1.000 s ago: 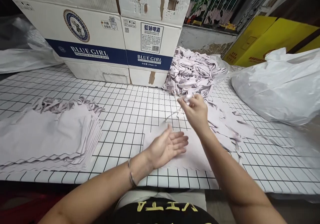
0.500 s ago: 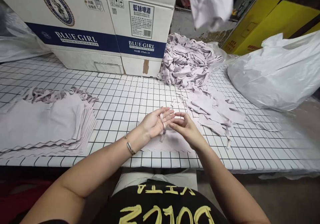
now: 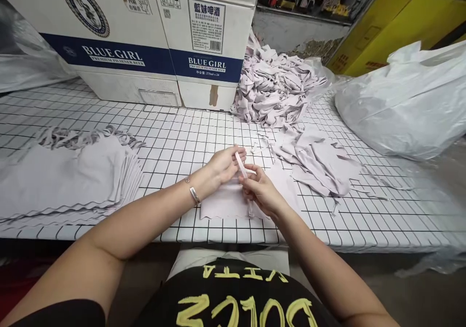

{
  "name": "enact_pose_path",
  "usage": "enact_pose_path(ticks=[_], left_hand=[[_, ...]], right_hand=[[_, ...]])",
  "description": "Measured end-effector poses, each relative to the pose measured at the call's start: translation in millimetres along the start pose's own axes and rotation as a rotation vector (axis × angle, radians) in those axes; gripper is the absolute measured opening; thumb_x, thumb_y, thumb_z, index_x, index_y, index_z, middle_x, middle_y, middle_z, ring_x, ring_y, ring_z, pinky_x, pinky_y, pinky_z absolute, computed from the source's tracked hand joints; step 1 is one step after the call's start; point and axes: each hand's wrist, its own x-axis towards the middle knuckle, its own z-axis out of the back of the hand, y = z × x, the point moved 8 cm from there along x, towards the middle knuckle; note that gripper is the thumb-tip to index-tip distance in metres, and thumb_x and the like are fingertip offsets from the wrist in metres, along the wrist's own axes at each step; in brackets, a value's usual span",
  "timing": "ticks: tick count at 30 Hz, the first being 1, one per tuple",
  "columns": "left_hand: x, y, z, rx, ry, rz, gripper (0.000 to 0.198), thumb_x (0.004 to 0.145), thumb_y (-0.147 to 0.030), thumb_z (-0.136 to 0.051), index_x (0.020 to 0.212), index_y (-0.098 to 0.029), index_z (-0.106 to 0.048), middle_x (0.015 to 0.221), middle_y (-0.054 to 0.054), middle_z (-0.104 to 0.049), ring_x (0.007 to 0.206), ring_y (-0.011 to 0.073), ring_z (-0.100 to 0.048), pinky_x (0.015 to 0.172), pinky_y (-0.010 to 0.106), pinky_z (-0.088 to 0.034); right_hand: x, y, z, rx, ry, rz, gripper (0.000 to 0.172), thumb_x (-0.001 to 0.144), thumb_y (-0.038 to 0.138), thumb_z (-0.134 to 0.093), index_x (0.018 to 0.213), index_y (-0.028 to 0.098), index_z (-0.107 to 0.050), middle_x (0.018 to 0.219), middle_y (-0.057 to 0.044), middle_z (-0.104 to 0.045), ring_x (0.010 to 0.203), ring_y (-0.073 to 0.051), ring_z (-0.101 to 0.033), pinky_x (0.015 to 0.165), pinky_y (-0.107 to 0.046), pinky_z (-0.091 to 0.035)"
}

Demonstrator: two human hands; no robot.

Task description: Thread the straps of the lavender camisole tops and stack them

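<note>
A narrow pale pink fabric strap runs between my two hands. My left hand, palm turned up, has its upper end at the curled fingers. Lower down, my right hand pinches the strap between thumb and fingers, and a short tail hangs beneath it. Under both hands a flat pale pink fabric piece with a wavy front edge lies on the table. To the right are several loose fabric pieces, crumpled over each other.
A neat stack of pink fabric pieces with looped straps sits at the left. Behind stand a beer carton and a big heap of pink fabric. A white plastic bag bulges at the right on the grid-patterned tablecloth.
A pale fabric piece in the air at the top right is gone from there, and the loose pieces are more crumpled. My right hand has moved down onto the strap, now stretched straighter.
</note>
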Motion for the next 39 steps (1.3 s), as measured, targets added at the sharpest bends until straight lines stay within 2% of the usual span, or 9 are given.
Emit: enact_pose_path(ticks=[3,8,12,17,21,25,29,34,39], left_hand=[[12.7,-5.3,8.5,0.062,-0.022,0.001,0.011,0.090,-0.012,-0.049,0.083,-0.013,-0.057,0.093,0.011,-0.061,0.091,0.0160,-0.061,0.089,0.030,-0.051],[37.5,-10.3,18.2,0.146,0.000,0.045,0.012,0.090,-0.017,-0.047,0.087,-0.012,-0.058,0.095,0.013,-0.064,0.087,0.0183,-0.065,0.084,0.033,-0.055],[39.9,-16.3,29.1,0.554,0.050,0.062,0.021,0.090,-0.029,-0.050,0.082,-0.013,-0.059,0.091,0.013,-0.066,0.079,0.0198,-0.065,0.075,0.035,-0.055],[3.2,-44.7,44.7,1.535,-0.033,-0.444,0.024,0.085,-0.037,-0.056,0.071,-0.017,-0.059,0.079,0.007,-0.065,0.078,0.0220,-0.059,0.073,0.037,-0.045],[-20.5,-29.3,57.6,1.853,-0.024,-0.565,0.024,0.083,-0.042,-0.059,0.090,-0.019,-0.063,0.098,0.007,-0.065,0.097,0.0273,-0.054,0.086,0.044,-0.035],[-19.6,-18.6,66.7,1.888,-0.035,-0.472,0.026,0.081,-0.040,-0.064,0.100,-0.023,-0.061,0.102,0.006,-0.064,0.104,0.0281,-0.050,0.087,0.045,-0.028],[-14.7,-17.5,67.6,1.835,-0.020,-0.427,0.013,0.080,-0.034,-0.064,0.085,-0.022,-0.060,0.101,0.003,-0.062,0.104,0.0260,-0.050,0.086,0.043,-0.027],[-13.6,-14.8,65.7,1.761,0.029,-0.416,0.023,0.077,-0.030,-0.065,0.099,-0.025,-0.059,0.109,0.001,-0.066,0.110,0.0268,-0.049,0.089,0.044,-0.025],[-13.9,-16.4,62.8,1.714,-0.010,-0.418,0.018,0.081,-0.041,-0.065,0.087,-0.024,-0.068,0.101,0.001,-0.068,0.107,0.0266,-0.052,0.092,0.045,-0.024]], right_hand=[[-0.4,-4.4,18.3,-0.216,0.037,-0.060,0.035,0.072,0.042,-0.074,0.088,0.017,-0.056,0.074,0.001,-0.063,0.046,-0.005,-0.045,0.041,-0.021,-0.030],[-7.7,-6.1,30.1,-0.361,0.352,-0.211,0.041,0.079,0.053,-0.067,0.085,0.012,-0.068,0.082,-0.008,-0.069,0.069,-0.014,-0.061,0.068,-0.030,-0.049],[5.8,6.4,41.6,-0.454,0.367,-0.174,0.048,0.085,0.056,-0.059,0.079,0.011,-0.073,0.070,-0.004,-0.061,0.062,-0.009,-0.050,0.061,-0.025,-0.043],[31.8,11.6,52.6,-0.151,0.262,-0.245,0.032,0.084,0.042,-0.066,0.096,0.014,-0.074,0.066,0.001,-0.054,0.053,-0.006,-0.047,0.051,-0.020,-0.044],[44.2,13.3,47.8,0.004,0.246,-0.256,0.022,0.076,0.015,-0.073,0.098,0.013,-0.071,0.086,-0.005,-0.067,0.077,-0.011,-0.065,0.069,-0.020,-0.055],[54.9,11.0,37.1,-0.008,0.210,-0.211,0.008,0.078,0.016,-0.073,0.082,0.012,-0.068,0.079,-0.007,-0.070,0.074,-0.012,-0.068,0.067,-0.020,-0.057],[63.0,7.7,20.8,-0.039,0.208,-0.150,0.020,0.072,0.024,-0.080,0.077,0.013,-0.064,0.077,-0.007,-0.071,0.067,-0.012,-0.067,0.063,-0.020,-0.057],[69.3,2.9,8.6,-0.131,0.220,-0.110,0.028,0.063,0.029,-0.084,0.075,0.014,-0.064,0.072,-0.005,-0.069,0.067,-0.014,-0.065,0.066,-0.026,-0.055],[70.7,7.9,3.0,-0.422,0.267,0.119,0.027,0.071,0.038,-0.075,0.075,0.016,-0.061,0.069,0.001,-0.059,0.063,-0.011,-0.052,0.061,-0.026,-0.044]])
